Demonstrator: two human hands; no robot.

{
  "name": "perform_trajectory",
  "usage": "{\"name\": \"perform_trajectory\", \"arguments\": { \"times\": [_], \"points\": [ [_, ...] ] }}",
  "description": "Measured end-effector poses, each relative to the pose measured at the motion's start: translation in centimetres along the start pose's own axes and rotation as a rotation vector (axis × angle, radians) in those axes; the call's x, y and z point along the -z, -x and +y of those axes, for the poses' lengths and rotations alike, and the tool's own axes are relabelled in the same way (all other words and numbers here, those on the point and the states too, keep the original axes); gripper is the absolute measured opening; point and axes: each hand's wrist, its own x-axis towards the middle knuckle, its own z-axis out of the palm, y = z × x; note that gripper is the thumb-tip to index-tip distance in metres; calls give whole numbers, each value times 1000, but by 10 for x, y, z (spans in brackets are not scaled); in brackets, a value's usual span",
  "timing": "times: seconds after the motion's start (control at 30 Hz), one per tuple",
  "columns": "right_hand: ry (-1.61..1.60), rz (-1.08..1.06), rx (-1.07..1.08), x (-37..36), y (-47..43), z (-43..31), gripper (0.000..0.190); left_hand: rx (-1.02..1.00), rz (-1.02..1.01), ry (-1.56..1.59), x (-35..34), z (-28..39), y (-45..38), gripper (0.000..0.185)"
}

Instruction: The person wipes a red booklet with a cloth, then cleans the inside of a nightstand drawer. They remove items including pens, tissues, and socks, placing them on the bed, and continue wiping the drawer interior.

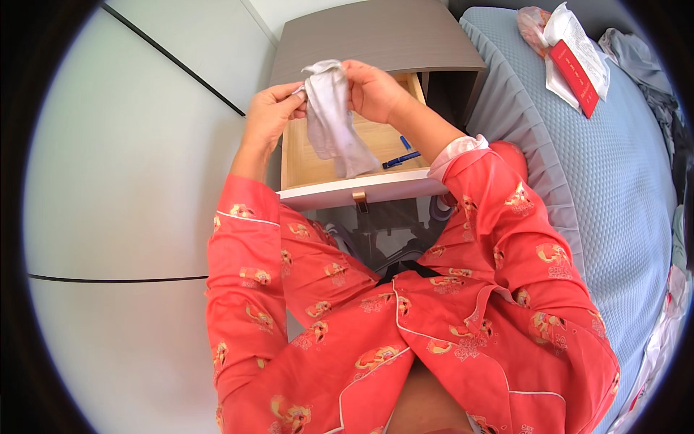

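Note:
A pale grey cloth [332, 122] hangs in loose folds between my two hands, above an open wooden drawer [295, 160]. My left hand [274, 111] pinches its upper left edge between thumb and fingers. At the top right corner, my right hand [374, 89] grips the cloth, with part of the fingers hidden behind it. The cloth's lower end hangs over the drawer's front part; whether it touches the bottom I cannot tell. Inside the drawer, to the right of the cloth, lie a blue pen [400, 159] and a small blue cap-like piece [405, 142].
The drawer belongs to a grey-brown nightstand [374, 35]. Pale wardrobe panels [124, 163] rise at the left. On the right, a bed with a blue quilted cover [602, 179] carries a red booklet [573, 78], white printed packaging [577, 40] and crumpled clothing [640, 65].

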Motion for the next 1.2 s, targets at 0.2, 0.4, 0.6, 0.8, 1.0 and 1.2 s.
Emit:
{"name": "perform_trajectory", "arguments": {
  "times": [0.2,0.4,0.6,0.8,1.0,1.2],
  "points": [
    [-251,166,16,21,-3,-33,24,-43,247,116,14,0,1,25],
    [-269,156,84,47,-4,-73,34,129,314,885,45,-9,-14,26],
    [-451,-260,-4,55,-33,-113,30,-12,535,541,66,-55,-46,31],
    [-358,-298,-128,-12,-38,-131,29,-492,190,-728,-11,-55,-15,55],
    [-76,60,-4,15,-77,-128,27,59,-124,222,-44,-50,-9,46],
    [1179,303,189,23,-7,-32,69,154,-2,913,-24,-27,-1,40]
  ]
}}
